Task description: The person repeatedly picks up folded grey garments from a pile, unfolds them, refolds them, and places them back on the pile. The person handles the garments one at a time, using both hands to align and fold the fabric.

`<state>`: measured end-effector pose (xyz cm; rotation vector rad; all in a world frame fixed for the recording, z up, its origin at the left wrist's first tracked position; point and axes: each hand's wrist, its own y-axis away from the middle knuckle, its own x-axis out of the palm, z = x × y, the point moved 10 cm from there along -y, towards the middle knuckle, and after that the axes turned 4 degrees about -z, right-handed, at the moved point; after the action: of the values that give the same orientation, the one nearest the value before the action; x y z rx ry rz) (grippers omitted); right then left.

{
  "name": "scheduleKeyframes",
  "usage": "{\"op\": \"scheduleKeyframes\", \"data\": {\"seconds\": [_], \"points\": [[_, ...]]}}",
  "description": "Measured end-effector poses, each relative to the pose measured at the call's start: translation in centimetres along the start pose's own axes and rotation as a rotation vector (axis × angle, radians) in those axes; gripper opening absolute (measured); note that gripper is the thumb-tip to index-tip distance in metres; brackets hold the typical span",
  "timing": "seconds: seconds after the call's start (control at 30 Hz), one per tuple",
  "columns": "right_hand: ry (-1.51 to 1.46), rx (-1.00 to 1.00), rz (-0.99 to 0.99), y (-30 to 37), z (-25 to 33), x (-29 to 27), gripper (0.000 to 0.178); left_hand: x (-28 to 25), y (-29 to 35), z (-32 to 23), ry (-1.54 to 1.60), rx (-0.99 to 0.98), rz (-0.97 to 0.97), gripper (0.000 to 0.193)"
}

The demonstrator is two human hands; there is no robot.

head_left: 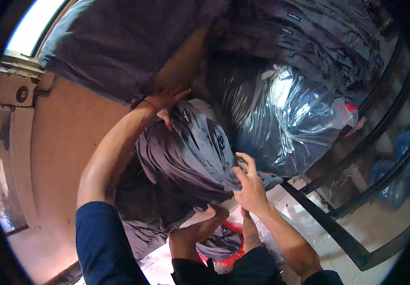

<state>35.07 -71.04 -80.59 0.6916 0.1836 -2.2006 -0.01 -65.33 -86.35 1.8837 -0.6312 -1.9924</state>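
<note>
A thick bundle of dark grey garments (pixel 200 142) lies in front of me, its folded edges lined up in a slanting row with small black marks. My left hand (pixel 167 102) is at the bundle's far left end, fingers stretched and thumb apart, touching the cloth. At the near right end, my right hand (pixel 251 183) curls its fingers and thumb around the gathered edge of the garments. The fingers' undersides are hidden. More dark grey cloth (pixel 152 204) hangs below the bundle toward my legs.
Beyond lie a large dark cloth bundle (pixel 114 42) and stacked grey garments (pixel 328 42). A shiny clear plastic bag (pixel 290 114) stands right of the bundle. Black metal bars (pixel 352 247) curve along the right, plastic bottles (pixel 392 185) behind them. A red-edged bundle (pixel 221 247) lies between my legs.
</note>
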Motion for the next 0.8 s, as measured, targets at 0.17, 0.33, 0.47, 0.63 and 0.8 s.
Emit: {"op": "scheduleKeyframes", "data": {"seconds": [0.17, 0.33, 0.47, 0.63, 0.8], "points": [[0.040, -0.160, -0.002, 3.3, 3.8, 0.0, 0.057, 1.7, 1.7, -0.6, 0.332, -0.080, 0.335, 0.132], [0.074, -0.317, 0.047, 5.4, 8.4, -0.4, 0.043, 0.4, 8.0, -1.4, -0.121, 0.026, 0.284, 0.117], [0.043, -0.395, 0.073, 7.6, 10.5, 0.5, 0.037, -3.0, 8.7, -6.8, -0.103, 0.299, -0.083, 0.141], [0.013, -0.396, 0.074, 7.9, 10.9, 1.2, 0.038, 2.1, 5.8, -7.4, 0.029, 0.241, 0.359, 0.146], [0.036, -0.427, 0.100, 8.5, 12.0, 0.8, 0.037, 1.9, 8.1, -5.1, -0.026, 0.219, 0.176, 0.096]]}}
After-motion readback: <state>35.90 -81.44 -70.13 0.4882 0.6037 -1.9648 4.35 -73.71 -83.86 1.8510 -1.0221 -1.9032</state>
